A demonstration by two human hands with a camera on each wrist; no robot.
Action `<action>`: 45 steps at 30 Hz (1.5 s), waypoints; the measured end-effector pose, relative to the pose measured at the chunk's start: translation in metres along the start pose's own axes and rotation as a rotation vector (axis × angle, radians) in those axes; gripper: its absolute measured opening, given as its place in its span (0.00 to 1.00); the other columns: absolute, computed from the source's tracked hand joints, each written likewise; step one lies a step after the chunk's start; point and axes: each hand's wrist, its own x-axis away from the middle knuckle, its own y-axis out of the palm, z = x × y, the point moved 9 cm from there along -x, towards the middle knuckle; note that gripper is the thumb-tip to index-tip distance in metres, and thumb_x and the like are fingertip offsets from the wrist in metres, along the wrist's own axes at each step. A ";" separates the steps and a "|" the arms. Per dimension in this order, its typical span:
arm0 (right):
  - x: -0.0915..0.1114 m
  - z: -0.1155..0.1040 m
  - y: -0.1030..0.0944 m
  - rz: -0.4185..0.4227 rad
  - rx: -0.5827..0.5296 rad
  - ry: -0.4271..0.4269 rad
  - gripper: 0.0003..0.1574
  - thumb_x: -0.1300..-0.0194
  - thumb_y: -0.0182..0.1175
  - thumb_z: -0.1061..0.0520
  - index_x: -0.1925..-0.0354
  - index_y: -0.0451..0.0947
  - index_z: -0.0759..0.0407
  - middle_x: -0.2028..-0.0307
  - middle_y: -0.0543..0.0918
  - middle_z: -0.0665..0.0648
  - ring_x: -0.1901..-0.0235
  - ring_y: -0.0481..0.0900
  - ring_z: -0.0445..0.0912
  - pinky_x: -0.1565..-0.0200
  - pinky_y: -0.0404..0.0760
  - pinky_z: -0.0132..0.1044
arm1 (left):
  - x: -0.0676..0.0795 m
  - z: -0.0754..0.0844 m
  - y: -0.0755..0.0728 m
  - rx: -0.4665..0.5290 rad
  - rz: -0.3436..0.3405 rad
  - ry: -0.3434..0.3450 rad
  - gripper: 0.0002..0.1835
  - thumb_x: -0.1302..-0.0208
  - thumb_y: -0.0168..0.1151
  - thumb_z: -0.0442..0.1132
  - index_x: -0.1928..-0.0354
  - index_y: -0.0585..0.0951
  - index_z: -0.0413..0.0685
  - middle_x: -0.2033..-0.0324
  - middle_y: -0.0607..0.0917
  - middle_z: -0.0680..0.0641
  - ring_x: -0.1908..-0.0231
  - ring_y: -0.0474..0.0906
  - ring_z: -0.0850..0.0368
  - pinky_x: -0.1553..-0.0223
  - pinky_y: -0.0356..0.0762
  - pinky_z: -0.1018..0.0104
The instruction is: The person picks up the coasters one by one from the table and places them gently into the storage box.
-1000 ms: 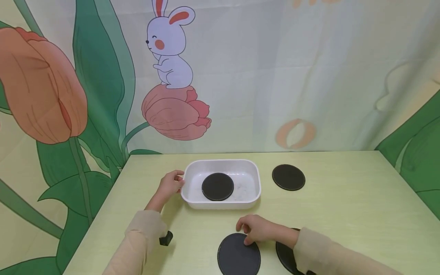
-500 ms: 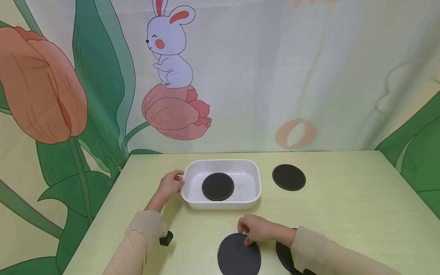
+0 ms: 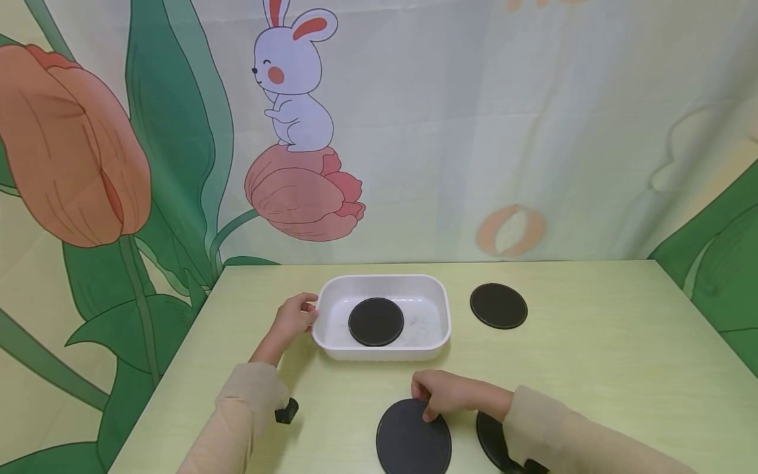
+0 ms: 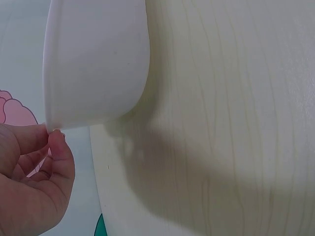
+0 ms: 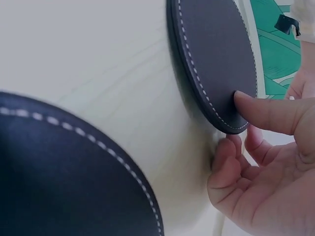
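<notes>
With thumb and fingertip, my left hand [image 3: 294, 315] pinches the left rim of a white plastic tray [image 3: 381, 354]; the left wrist view shows that pinch at the tray's [image 4: 96, 59] corner. One round black coaster [image 3: 376, 322] lies inside the tray. My right hand [image 3: 447, 393] grips the far edge of another round coaster [image 3: 413, 440], near the table's front. In the right wrist view the thumb [image 5: 266, 112] presses the top of this stitched coaster [image 5: 216, 59], with curled fingers at its edge and partly beneath it.
Partly hidden under the right forearm lies another coaster [image 3: 490, 438], whose white stitching shows in the right wrist view. One more coaster [image 3: 499, 306] rests right of the tray. A printed curtain [image 3: 414, 131] hangs behind the pale table [image 3: 604, 342].
My right fingers have closed in on the coaster's far edge, and that edge has risen slightly. The left hand and tray stay in place.
</notes>
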 end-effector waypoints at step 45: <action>-0.025 -0.029 -0.079 0.021 -0.695 -0.019 0.12 0.45 0.50 0.71 0.62 0.65 0.60 0.74 0.70 0.50 0.77 0.70 0.40 0.76 0.73 0.31 | 0.002 0.001 -0.002 0.004 0.002 -0.011 0.20 0.38 0.52 0.32 0.43 0.68 0.40 0.57 0.74 0.40 0.60 0.72 0.51 0.66 0.80 0.68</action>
